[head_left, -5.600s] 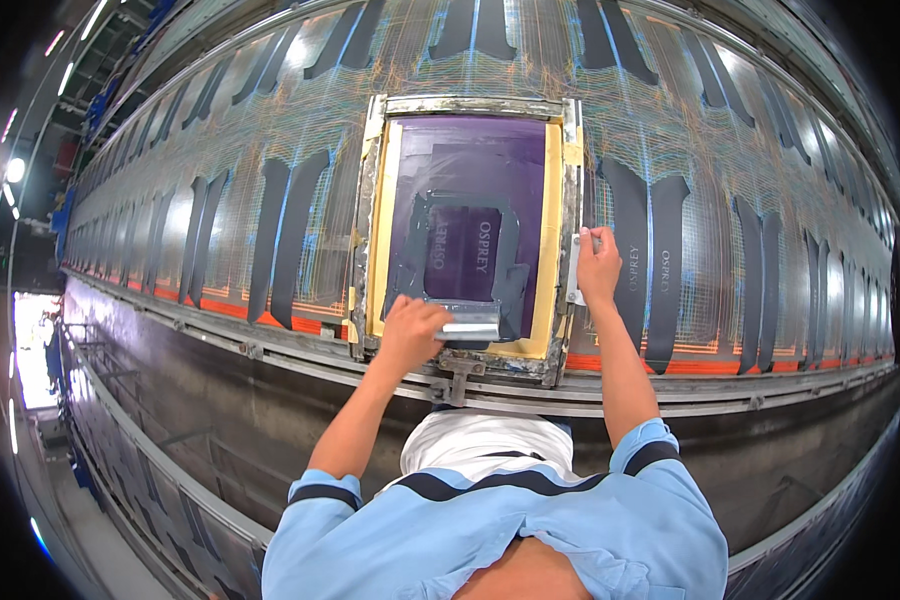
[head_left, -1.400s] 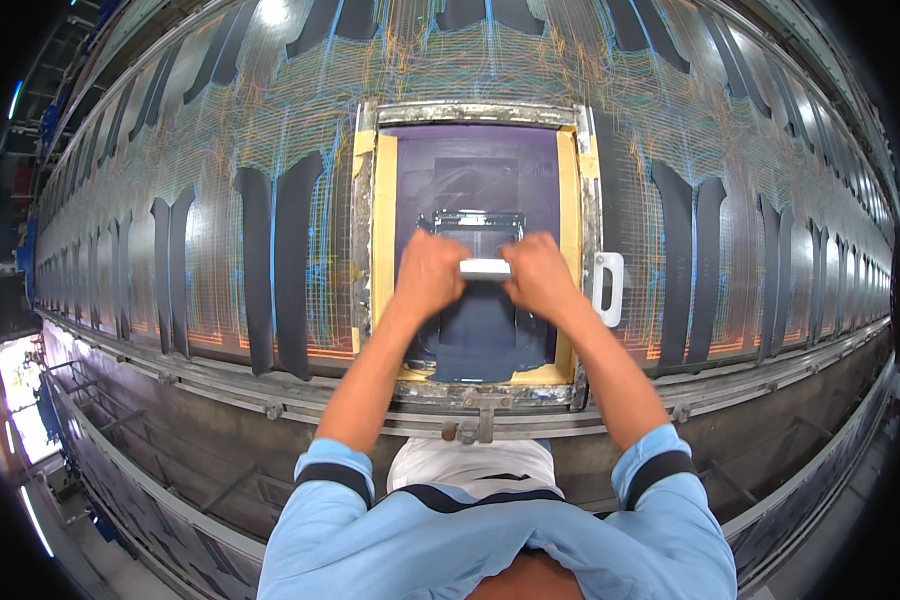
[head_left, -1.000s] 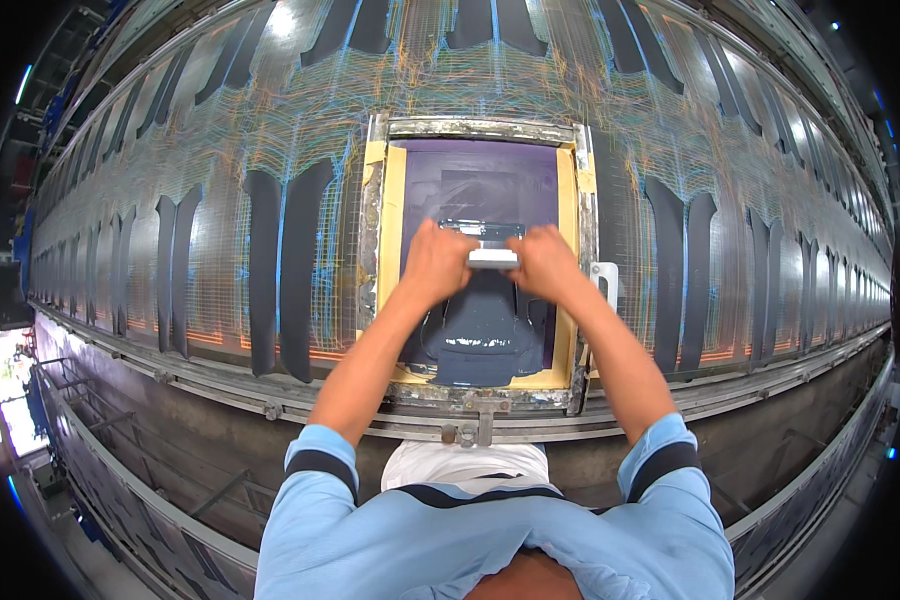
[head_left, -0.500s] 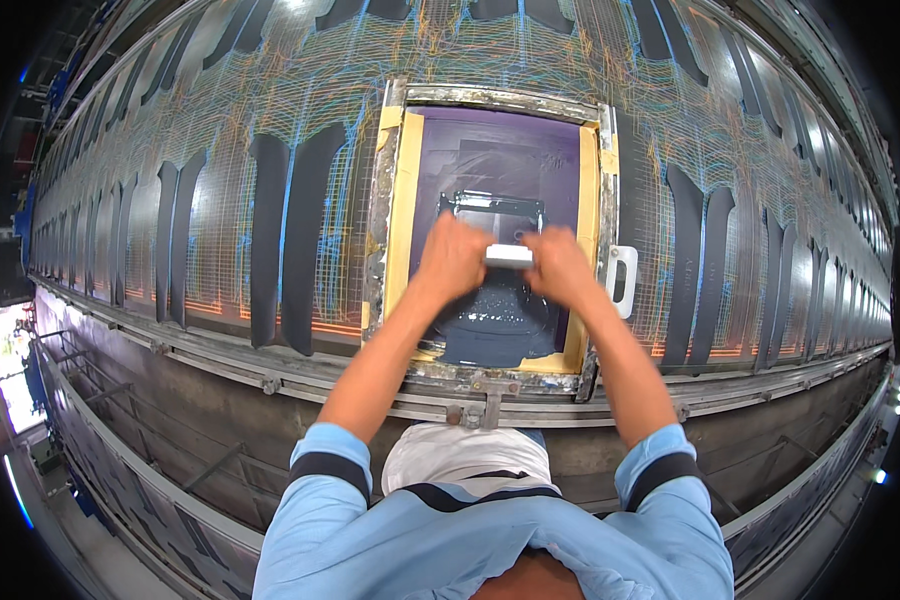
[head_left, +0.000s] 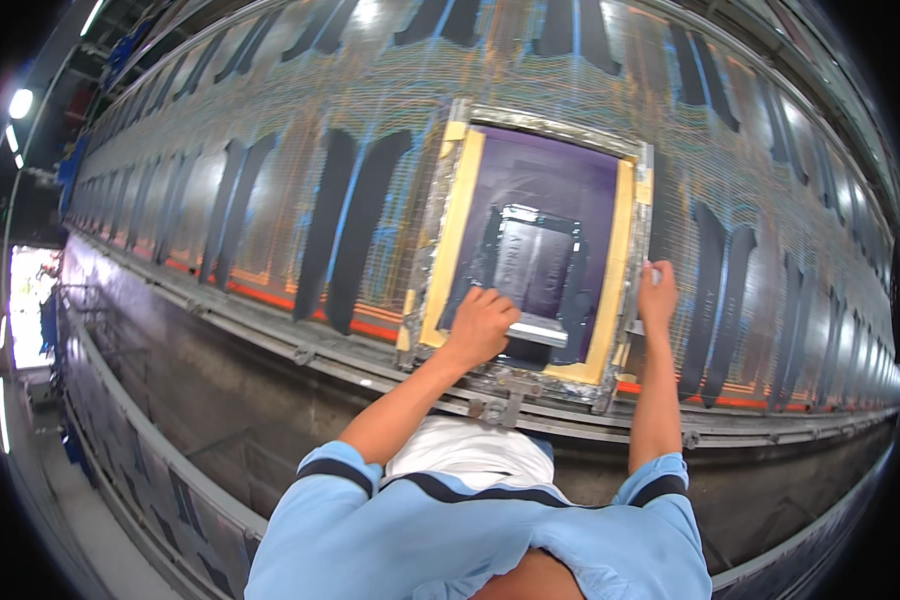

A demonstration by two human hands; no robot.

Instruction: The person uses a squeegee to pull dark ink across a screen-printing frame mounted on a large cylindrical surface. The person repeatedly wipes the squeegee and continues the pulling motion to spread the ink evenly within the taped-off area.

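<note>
Pale lettering (turned sideways) marks the purple screen.

Mesh: purple. Ink on it: dark slate. Tape: pale yellow. Frame: silver, mottled dark. Squeegee, toward 6 o'clock on mesh: silver-white. Bench: grey, overlaid with fine blue, orange and yellowish lines; orange-red band along 6 o'clock edge. Strips: charcoal; pale lettering on pair between 3 and 4 o'clock of frame. Shirt: light blue, blackish bands.
</note>
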